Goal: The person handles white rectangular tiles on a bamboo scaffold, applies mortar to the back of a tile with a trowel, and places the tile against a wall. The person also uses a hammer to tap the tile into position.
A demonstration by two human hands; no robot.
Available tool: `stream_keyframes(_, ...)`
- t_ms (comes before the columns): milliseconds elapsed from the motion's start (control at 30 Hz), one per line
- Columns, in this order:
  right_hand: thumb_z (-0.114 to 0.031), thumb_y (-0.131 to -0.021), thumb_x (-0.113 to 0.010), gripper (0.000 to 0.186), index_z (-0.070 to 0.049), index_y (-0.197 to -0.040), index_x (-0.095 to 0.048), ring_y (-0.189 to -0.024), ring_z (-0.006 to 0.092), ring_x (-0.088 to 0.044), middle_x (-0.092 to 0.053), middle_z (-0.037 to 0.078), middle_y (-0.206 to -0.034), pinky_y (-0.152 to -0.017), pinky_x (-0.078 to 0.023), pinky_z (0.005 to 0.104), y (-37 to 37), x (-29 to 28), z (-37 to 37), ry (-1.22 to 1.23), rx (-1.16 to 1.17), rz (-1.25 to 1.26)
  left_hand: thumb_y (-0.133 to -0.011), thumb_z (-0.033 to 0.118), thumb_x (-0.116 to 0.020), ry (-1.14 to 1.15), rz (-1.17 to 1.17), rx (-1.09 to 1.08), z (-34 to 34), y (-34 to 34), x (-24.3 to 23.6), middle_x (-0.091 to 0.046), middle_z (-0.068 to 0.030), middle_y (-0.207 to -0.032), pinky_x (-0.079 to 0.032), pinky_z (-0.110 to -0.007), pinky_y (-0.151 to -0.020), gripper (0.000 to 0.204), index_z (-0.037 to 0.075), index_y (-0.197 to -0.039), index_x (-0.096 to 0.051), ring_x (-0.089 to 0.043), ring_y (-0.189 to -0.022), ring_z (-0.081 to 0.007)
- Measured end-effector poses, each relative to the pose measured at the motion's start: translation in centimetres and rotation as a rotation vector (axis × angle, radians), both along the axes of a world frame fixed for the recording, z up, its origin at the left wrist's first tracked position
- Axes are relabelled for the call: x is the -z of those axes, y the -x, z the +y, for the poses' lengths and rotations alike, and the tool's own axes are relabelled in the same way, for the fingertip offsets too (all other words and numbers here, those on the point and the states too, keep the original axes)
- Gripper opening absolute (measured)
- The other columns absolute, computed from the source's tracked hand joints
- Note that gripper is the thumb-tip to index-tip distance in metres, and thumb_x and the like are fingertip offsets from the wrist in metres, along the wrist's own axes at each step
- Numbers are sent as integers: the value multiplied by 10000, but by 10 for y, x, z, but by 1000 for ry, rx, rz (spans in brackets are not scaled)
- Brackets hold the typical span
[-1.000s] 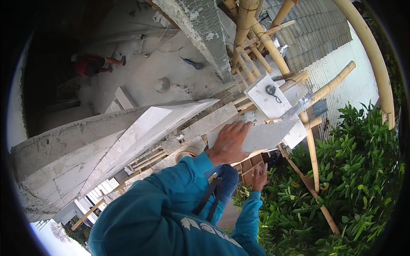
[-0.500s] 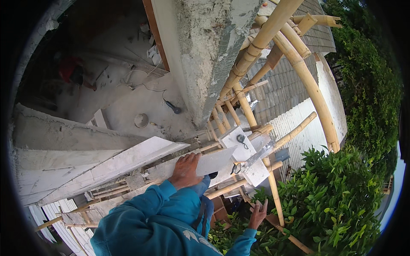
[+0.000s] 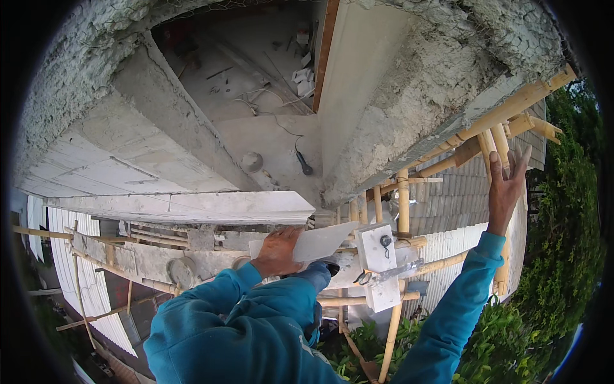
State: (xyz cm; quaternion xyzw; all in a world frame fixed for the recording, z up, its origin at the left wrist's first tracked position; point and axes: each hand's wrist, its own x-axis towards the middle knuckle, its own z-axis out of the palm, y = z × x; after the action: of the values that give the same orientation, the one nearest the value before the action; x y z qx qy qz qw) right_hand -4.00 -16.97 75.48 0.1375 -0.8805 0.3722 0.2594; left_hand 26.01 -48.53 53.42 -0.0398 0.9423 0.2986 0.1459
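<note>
My left hand (image 3: 277, 249) is closed on a thin pale grey slab (image 3: 328, 242), its fingers over the top face. The slab lies beside the white block wall (image 3: 243, 206), over the scaffold planks. My right hand (image 3: 506, 185) is raised at the far right with its fingers spread, next to upright bamboo poles (image 3: 491, 150); whether it touches them I cannot tell. Right of the slab, a white lightweight block (image 3: 378, 246) rests on the scaffold. On it are a small black tape measure (image 3: 385, 241) and a handsaw (image 3: 395, 270) with an orange-and-black handle.
A rough concrete column (image 3: 409, 96) rises ahead on the right. Beyond the wall, a power tool (image 3: 304, 163) with a cord and a round bucket (image 3: 252, 162) are on a dusty floor. Two round buckets (image 3: 181, 272) stand on the planks. Leafy branches (image 3: 492, 339) grow below right.
My right hand has risen from the lower right, near the leaves, up to the bamboo poles. The view has turned, while my left hand keeps hold of the slab.
</note>
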Motion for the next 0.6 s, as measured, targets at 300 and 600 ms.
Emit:
stream_keyframes(300, -591, -771, -754, 1218, 135, -1487, -87, -1438, 410, -250, -213, 337, -1525, -1157, -277, 438, 88, -5, -61, 69, 53, 11, -623, 351, -831, 55, -21, -144, -30, -37, -22, -536, -172, -1253, -434, -486, -998, 876, 40, -1348, -451, -534, -1177, -364)
stream_keyframes(600, -583, -765, -763, 1201, 159, -1463, -129, -1453, 414, -186, -201, 342, -1514, -1193, -191, 441, 103, 17, -85, 69, 39, 274, -595, 314, -841, 96, -12, -147, -16, -29, -3, -559, -155, -1161, -461, -466, -954, 862, 55, -1325, -462, -561, -1102, -352)
